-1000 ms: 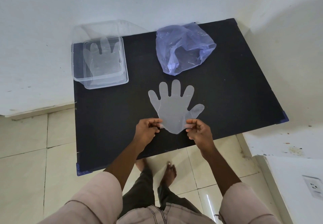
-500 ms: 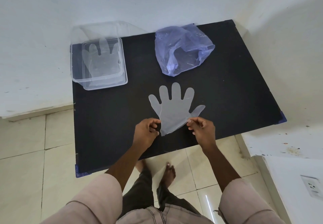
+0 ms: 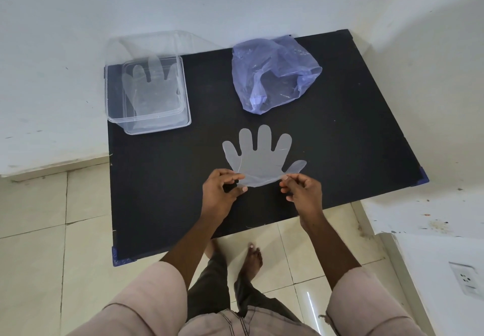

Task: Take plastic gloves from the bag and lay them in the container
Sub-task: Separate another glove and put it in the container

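A clear plastic glove (image 3: pixel 259 160) lies spread on the black table (image 3: pixel 353 131), fingers pointing away from me. My left hand (image 3: pixel 220 194) pinches its cuff at the left corner and my right hand (image 3: pixel 303 194) pinches the right corner; the cuff edge is lifted slightly off the table. A crumpled bluish plastic bag (image 3: pixel 272 73) sits at the back, beyond the glove. The clear rectangular container (image 3: pixel 115 94) stands at the back left corner with at least one glove (image 3: pixel 152 89) lying flat inside.
The container's clear lid (image 3: pixel 146 44) leans behind it against the white wall. The table's near edge is just below my hands, with tiled floor and my bare feet under it. A white ledge with a socket (image 3: pixel 466 280) is at the lower right.
Both hands have kept hold of the glove's cuff. The cuff has been raised and drawn a little upward, so the glove looks shorter than a second ago.
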